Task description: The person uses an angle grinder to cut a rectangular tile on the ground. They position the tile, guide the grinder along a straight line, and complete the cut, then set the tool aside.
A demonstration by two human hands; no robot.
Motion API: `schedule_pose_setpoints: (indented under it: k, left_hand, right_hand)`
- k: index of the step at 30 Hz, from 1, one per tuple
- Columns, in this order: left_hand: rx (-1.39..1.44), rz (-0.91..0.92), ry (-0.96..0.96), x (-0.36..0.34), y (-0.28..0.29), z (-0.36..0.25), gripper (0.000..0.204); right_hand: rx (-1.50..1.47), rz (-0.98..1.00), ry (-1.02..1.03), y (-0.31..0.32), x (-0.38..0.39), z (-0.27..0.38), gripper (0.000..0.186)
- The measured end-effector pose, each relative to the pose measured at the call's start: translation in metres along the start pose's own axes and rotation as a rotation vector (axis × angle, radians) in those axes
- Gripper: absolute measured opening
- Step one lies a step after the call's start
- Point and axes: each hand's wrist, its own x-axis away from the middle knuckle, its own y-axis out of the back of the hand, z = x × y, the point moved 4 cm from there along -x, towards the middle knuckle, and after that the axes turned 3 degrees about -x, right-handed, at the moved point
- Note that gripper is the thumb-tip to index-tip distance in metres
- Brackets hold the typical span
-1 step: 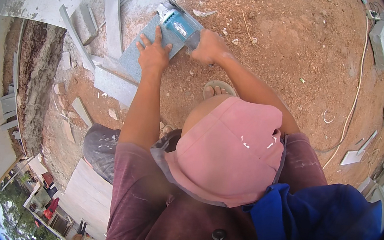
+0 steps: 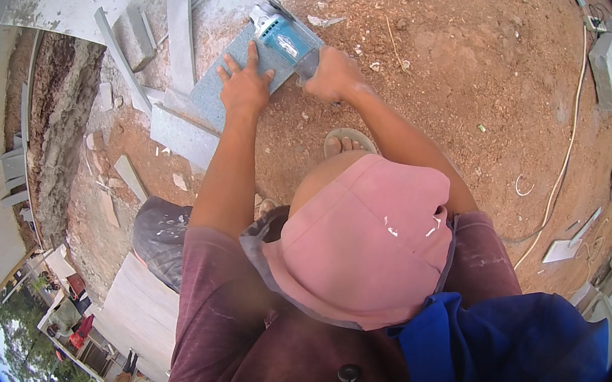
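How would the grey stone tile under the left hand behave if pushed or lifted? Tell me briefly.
The flat grey stone tile probably stays stiff: its edges look straight. It is likely heavy for its size, as it seems to be stone like the offcuts beside it. It may slide on the loose reddish dirt ground, which may be why the left hand presses it flat while the right hand holds the blue angle grinder.

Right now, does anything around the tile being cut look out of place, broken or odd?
Yes. Broken grey tile offcuts lie scattered on the bare dirt left of the tile. The left hand presses flat right beside the blue grinder held by the right hand.
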Motion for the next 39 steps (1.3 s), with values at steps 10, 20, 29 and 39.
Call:
schedule_pose_setpoints:
  k: [10,20,29,39]
  left_hand:
    - [-0.002,-0.014,0.0,-0.002,-0.003,0.001,0.082]
    - [0.01,-0.04,-0.005,-0.004,-0.007,0.003,0.082]
    - [0.003,-0.042,-0.004,-0.003,-0.007,0.004,0.082]
    - [-0.003,-0.035,-0.003,-0.005,-0.009,0.005,0.082]
  right_hand:
    - [0.002,-0.015,0.007,-0.001,-0.001,0.0,0.049]
    - [-0.025,-0.078,0.055,-0.006,0.001,-0.014,0.047]
    - [0.026,-0.017,0.003,-0.003,0.001,-0.005,0.047]
    - [0.008,-0.013,0.015,-0.003,0.005,-0.008,0.047]
